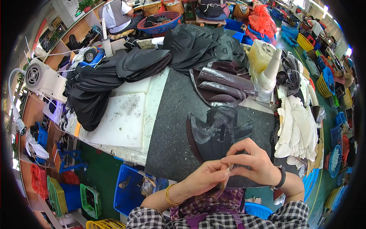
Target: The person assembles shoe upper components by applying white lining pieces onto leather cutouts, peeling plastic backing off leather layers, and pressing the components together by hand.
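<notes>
My left hand (209, 176), with a gold bangle at its wrist, is closed in a pinch on a thin, pale brown strip (225, 181). Close against it, my right hand (254, 162) has its fingers curled and its tips meeting the strip's upper end; a dark wristband circles that wrist. What exactly the strip is, I cannot make out. Just beyond both hands, black shoe-upper-like pieces (207, 139) with greyish smears lie overlapped on a dark speckled board (167, 141). Farther back rests a stack of dark brown pieces (225, 82) with shiny edges.
Fanned black pieces (91, 91) spread along the left and back, by a white board (118, 122). White cut pieces (295, 129) pile at the right, near a yellowish container (260, 55) and a white cone (272, 70). A blue bin (126, 187) stands below the table's front edge.
</notes>
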Demonstrator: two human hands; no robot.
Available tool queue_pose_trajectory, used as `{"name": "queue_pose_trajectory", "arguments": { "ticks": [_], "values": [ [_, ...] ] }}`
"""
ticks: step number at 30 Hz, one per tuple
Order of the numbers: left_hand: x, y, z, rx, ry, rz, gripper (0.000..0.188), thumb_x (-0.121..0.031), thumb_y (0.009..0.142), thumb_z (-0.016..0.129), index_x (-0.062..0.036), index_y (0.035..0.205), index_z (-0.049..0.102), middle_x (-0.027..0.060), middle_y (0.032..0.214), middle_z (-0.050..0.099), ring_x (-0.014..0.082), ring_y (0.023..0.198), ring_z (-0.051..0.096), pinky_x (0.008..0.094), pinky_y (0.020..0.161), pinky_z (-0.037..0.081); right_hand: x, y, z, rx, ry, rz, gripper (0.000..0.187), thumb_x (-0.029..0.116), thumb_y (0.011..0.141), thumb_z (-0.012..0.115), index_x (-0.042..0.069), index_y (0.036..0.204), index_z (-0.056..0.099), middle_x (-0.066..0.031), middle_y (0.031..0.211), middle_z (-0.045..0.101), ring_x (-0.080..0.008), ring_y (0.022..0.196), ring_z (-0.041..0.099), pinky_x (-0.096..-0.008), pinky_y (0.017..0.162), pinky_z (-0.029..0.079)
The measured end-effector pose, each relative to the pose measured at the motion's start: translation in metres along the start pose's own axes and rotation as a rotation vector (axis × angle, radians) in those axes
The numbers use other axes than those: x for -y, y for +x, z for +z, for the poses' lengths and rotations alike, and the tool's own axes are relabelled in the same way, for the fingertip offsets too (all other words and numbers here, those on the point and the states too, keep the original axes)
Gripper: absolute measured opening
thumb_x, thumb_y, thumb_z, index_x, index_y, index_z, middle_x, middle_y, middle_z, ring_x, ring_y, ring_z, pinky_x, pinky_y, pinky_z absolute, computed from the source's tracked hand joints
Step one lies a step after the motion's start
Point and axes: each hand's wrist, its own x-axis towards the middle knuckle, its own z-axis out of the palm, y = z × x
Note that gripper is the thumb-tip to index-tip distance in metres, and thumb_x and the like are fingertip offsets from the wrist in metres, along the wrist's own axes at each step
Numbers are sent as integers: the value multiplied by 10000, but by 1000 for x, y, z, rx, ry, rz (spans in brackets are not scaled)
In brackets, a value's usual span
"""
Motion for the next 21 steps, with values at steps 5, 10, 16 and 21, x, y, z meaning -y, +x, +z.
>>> {"name": "queue_pose_trajectory", "arguments": {
  "ticks": [5,10,16,21],
  "values": [
    [10,1,5,-72,-171,101,126,-176,935,560,-73,861,562,14,946,572,85,903,529,291,840,443,1,-7,15,-121,-185,-216,386,88,657,766,96,1036,694,-55,1011,585,-253,911,570,-366,765,476],
    [22,-4,9,-106,-224,297,181,-239,949,543,-77,872,564,52,1003,606,153,1011,539,362,924,430,0,-19,21,-351,-387,-436,309,88,645,769,96,940,679,-46,989,584,-225,896,562,-357,730,462],
    [-6,-30,-3,-273,185,354,287,-212,920,524,0,1054,661,139,1225,589,223,1149,524,365,982,406,8,-53,1,-255,-222,-340,261,138,654,822,110,850,652,-41,902,550,-215,844,548,-321,683,433],
    [-15,-19,21,-121,517,52,219,-168,960,470,-13,846,574,-3,991,460,65,779,409,221,668,337,29,-6,2,23,-477,-487,280,136,748,687,77,1020,664,-56,977,600,-224,838,574,-340,732,447]
  ]
}}
